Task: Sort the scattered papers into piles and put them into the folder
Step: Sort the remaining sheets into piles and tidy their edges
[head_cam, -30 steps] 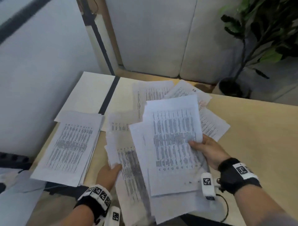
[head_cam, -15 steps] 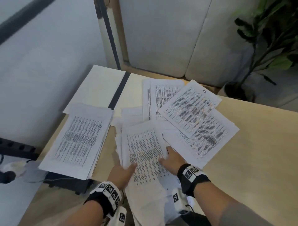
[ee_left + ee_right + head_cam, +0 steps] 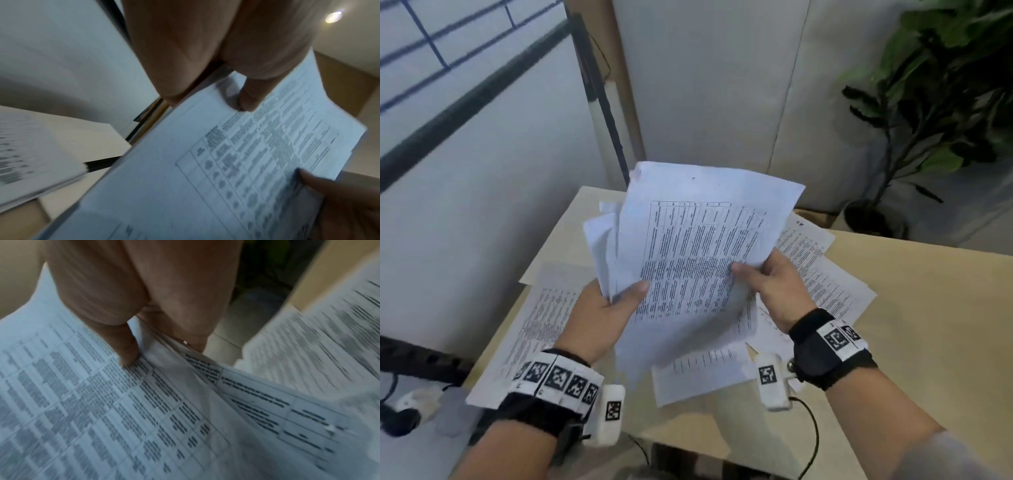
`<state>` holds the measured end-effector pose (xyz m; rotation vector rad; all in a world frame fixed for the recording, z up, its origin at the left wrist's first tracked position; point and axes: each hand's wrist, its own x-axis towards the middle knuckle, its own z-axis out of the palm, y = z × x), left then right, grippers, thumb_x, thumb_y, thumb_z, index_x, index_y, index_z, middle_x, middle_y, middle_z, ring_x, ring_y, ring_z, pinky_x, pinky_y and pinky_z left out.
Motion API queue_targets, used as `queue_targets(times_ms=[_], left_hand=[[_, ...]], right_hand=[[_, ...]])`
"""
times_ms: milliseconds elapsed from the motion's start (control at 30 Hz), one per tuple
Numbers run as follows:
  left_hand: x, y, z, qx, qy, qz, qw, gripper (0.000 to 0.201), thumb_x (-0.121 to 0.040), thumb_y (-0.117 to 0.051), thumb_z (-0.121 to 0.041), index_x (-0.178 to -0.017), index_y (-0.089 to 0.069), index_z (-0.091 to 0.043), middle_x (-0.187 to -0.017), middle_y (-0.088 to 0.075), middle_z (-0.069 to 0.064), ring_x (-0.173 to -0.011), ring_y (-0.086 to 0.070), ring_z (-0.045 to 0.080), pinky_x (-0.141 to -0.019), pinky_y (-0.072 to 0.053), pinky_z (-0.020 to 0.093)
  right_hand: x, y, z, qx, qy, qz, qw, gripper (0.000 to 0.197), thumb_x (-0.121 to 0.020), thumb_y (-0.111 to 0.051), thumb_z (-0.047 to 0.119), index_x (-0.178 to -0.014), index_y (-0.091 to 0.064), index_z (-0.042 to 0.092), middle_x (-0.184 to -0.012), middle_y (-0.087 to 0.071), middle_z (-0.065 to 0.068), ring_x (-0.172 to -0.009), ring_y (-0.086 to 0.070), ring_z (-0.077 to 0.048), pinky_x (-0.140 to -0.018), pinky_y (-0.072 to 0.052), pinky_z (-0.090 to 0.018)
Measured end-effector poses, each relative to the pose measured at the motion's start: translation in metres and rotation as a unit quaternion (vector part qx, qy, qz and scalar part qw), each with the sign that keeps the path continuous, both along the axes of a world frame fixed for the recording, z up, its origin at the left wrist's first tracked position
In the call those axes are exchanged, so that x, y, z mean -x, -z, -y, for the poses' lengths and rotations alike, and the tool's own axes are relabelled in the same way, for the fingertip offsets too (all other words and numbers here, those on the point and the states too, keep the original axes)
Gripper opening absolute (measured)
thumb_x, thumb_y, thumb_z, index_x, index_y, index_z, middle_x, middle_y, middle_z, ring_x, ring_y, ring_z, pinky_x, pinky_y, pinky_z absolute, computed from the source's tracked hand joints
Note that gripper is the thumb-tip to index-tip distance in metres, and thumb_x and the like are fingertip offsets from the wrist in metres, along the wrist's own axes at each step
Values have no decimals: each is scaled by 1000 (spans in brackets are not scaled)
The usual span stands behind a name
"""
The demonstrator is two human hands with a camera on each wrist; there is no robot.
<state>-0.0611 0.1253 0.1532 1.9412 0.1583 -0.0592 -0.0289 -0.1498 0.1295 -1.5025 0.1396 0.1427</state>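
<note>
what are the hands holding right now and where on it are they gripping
Both hold one bundle of printed sheets lifted above the table. The left hand pinches its lower left edge; the right hand pinches the right edge.

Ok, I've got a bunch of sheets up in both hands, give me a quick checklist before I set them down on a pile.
1. Left hand grips the held sheets at their left edge: ok.
2. Right hand pinches the right edge, thumb on top: ok.
3. Held sheets squared up: not ok, they fan apart on the left.
4. Pile on the table's left side free to take more: ok.
5. Loose papers on the right all gathered: not ok, several lie scattered.
6. Folder open and ready: cannot tell, the held sheets hide that spot.
</note>
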Motion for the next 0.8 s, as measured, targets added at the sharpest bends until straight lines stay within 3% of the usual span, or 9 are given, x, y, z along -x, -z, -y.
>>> queue_targets(times_ms=[167, 233, 300, 400, 500, 533, 600, 667, 800], left_hand=[[-8, -3, 43, 48, 7, 49, 998, 27, -91, -72, -43, -117, -71, -33, -109, -74, -20, -110, -66, -2, -84, -47, 16], [-8, 7, 55, 61, 42, 43, 996, 32, -92, -72, -37, -124, -68, -32, -114, -73, -20, -112, -65, -1, -91, -49, 22], [-15, 26, 62, 53, 91, 15, 994, 40, -91, -75, -34, -129, -62, -37, -119, -71, -22, -112, -65, -3, -100, -51, 34], [-29, 61, 69, 29, 170, -60, 983, 62, -84, -81, -45, -137, -48, -48, -130, -65, -23, -122, -61, 1, -105, -48, 40], [-36, 95, 76, 37, 200, -178, 963, 91, -63, -91, -57, -140, -45, -42, -138, -61, -12, -126, -59, 14, -107, -47, 39], [-34, 104, 79, 20, 213, -217, 953, 92, -67, -90, -51, -144, -43, -35, -140, -60, -9, -126, -59, 16, -106, -47, 36], [-25, 120, 88, -53, 256, -267, 928, 76, -86, -81, -29, -150, -39, -23, -143, -56, -1, -132, -54, 23, -108, -44, 34], [-14, 127, 96, -122, 285, -266, 913, 62, -95, -70, -20, -149, -40, -22, -141, -56, 3, -135, -51, 26, -107, -43, 33], [-12, 105, 105, -80, 204, -180, 959, 45, -101, -55, -19, -142, -39, -31, -136, -56, -6, -117, -57, 15, -95, -44, 30]], right_hand=[[29, -36, 35, 70, 73, 118, 988, 30, -99, -68, 5, -128, -62, 7, -110, -79, 9, -100, -75, -5, -80, -60, -21], [38, -25, 51, 106, 58, 97, 988, 31, -99, -66, 4, -129, -59, -1, -89, -79, 18, -81, -72, 4, -68, -56, -13], [42, -5, 69, 128, 48, 51, 989, 39, -99, -67, 3, -136, -57, 8, -96, -80, 12, -90, -75, -1, -80, -61, -27], [43, 32, 95, 111, -4, -13, 994, 66, -94, -71, 4, -148, -48, 34, -132, -72, 7, -120, -70, -15, -100, -56, -41], [51, 65, 106, 126, -36, -105, 986, 65, -89, -73, 9, -141, -47, 39, -130, -71, 4, -114, -71, -17, -101, -56, -42], [56, 76, 107, 141, -42, -134, 980, 63, -89, -73, 9, -139, -46, 35, -125, -71, 6, -108, -71, -15, -99, -57, -38], [66, 100, 104, 170, -59, -183, 966, 63, -89, -71, 9, -142, -44, 29, -122, -66, 12, -105, -67, -11, -97, -55, -32], [73, 118, 97, 192, -67, -210, 956, 66, -85, -69, 10, -145, -46, 26, -122, -69, 9, -105, -70, -15, -99, -57, -39], [69, 99, 80, 224, 8, -160, 961, 65, -96, -57, 10, -156, -36, 25, -137, -63, 3, -113, -66, -17, -90, -57, -28]])
